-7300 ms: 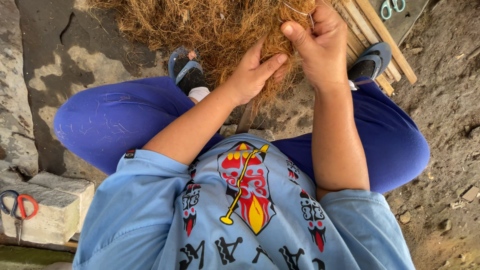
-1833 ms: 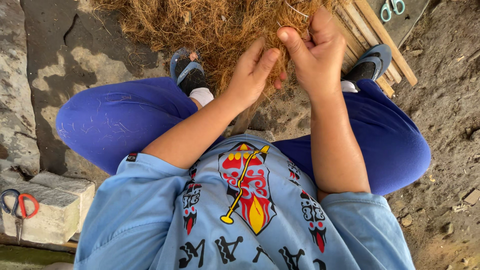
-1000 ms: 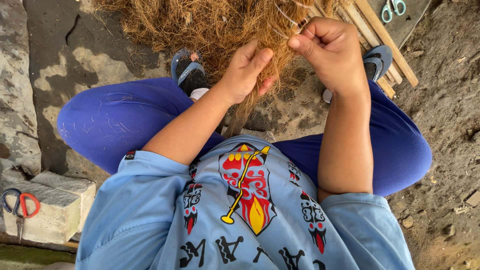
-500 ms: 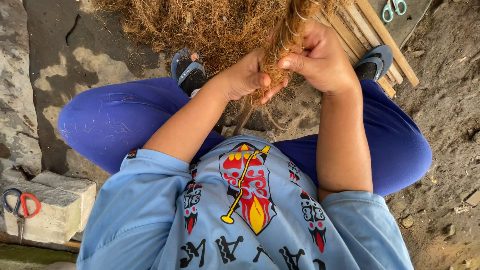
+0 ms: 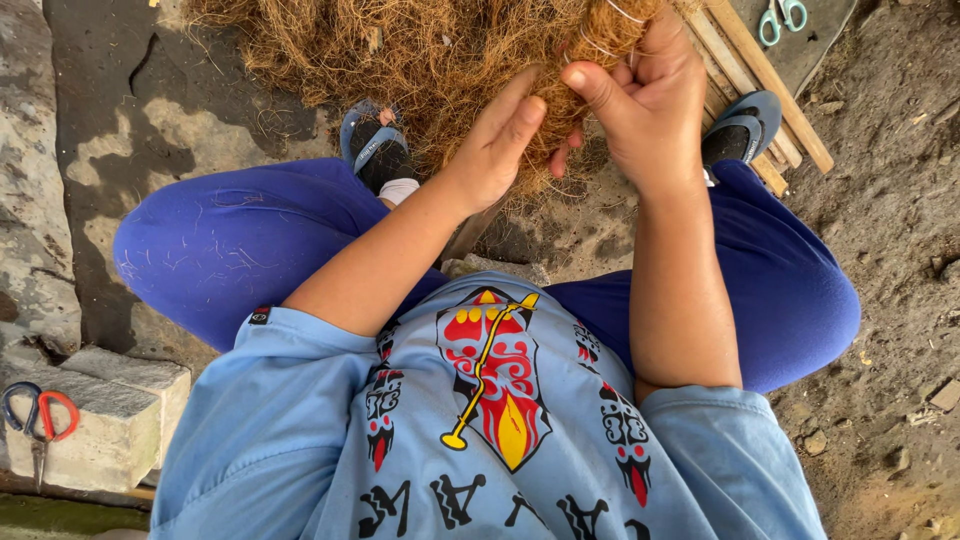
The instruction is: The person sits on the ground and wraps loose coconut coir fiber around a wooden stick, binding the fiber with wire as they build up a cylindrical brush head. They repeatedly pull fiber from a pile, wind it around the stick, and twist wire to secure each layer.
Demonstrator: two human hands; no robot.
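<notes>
A big mass of brown coir fibre (image 5: 420,50) lies on the ground in front of my knees. My right hand (image 5: 650,100) is closed around a bundle of that fibre at the top right, thumb pressed on it. My left hand (image 5: 500,140) is just to its left, fingers extended and pressed against the same fibre bundle from below. I squat in blue trousers and a light blue printed shirt, with sandals on both feet.
Wooden slats (image 5: 760,70) lie at the top right with teal-handled scissors (image 5: 780,18) beyond them. Red-and-blue-handled scissors (image 5: 38,420) rest on a grey stone block (image 5: 120,420) at the lower left. A stone kerb runs along the left edge; bare dirt lies to the right.
My right hand has kept working the fibre bundle, shifting slightly up and down, while my left hand has stayed pressed against it. The view barely moved.
</notes>
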